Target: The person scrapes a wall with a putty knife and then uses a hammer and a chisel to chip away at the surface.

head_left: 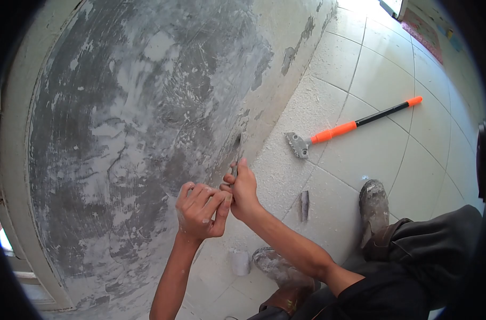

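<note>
Close to the lower part of the scraped grey wall [163, 106], my right hand [244, 193] is closed around a slim grey tool [234, 170], whose kind I cannot make out. Only a short piece of it shows past the fingers, pointing at the wall. Beside it, my left hand [203, 210] has its fingers curled and pressed together, touching or nearly touching the right hand. Whatever lies inside the left fingers is hidden. White dust coats both hands. Just above the right hand, a small dark spot [237, 141] marks the wall.
A long-handled scraper [360, 124] with orange grips lies on the tiled floor [381, 69]. White debris [285, 144] lines the wall's foot. A narrow grey strip [305, 206] and a whitish cylinder [240, 263] lie near my dusty boots [374, 205]. A door frame [16, 133] borders the left.
</note>
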Motion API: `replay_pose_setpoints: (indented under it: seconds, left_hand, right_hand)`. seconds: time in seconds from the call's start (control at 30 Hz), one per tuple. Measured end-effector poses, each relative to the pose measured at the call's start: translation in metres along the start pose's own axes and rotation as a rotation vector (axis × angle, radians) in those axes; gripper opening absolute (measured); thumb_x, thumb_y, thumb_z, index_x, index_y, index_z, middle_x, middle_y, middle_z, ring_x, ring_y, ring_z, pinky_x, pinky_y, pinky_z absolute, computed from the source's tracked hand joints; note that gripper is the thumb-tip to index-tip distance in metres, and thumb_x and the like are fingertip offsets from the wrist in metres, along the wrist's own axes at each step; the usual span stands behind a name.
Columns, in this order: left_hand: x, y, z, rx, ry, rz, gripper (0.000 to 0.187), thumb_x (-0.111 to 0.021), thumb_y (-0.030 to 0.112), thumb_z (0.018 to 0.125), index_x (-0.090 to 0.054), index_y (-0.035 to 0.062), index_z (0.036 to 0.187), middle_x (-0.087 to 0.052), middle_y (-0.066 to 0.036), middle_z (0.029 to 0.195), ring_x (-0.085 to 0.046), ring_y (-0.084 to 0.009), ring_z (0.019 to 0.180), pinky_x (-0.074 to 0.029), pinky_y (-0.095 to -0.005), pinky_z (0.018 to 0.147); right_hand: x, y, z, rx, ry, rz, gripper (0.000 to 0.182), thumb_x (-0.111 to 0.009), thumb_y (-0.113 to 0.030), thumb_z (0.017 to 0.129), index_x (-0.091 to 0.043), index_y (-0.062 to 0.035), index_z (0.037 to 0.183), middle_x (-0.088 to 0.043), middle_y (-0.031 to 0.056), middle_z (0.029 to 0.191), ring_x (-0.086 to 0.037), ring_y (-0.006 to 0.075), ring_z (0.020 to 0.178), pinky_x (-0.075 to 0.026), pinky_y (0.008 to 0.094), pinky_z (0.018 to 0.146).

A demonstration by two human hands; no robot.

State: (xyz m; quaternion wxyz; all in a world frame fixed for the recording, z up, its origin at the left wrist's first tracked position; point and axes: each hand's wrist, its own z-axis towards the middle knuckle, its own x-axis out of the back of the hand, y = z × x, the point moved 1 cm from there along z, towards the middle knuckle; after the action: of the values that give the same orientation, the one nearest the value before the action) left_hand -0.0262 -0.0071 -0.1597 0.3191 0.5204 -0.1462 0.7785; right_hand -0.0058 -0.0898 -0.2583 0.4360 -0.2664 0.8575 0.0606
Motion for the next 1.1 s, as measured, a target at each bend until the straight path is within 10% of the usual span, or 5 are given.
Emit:
replay_pose_setpoints:
  seconds: [1.1]
  left_hand:
    - [0.001,-0.004,-0.005,-0.010,0.015,0.029,0.008,-0.060,0.010,0.080,-0.062,0.0093,0.072,-0.058,-0.001,0.067,-0.056,-0.0202,0.062,-0.037,-0.0359,0.071]
  right_hand:
    - [0.011,-0.007,0.034,0.006,0.057,-0.014,0.041,-0.034,-0.052,0.105,-0.041,-0.0121,0.111,-0.043,-0.0004,0.068,-0.032,0.0089,0.044,-0.023,0.0265,0.037]
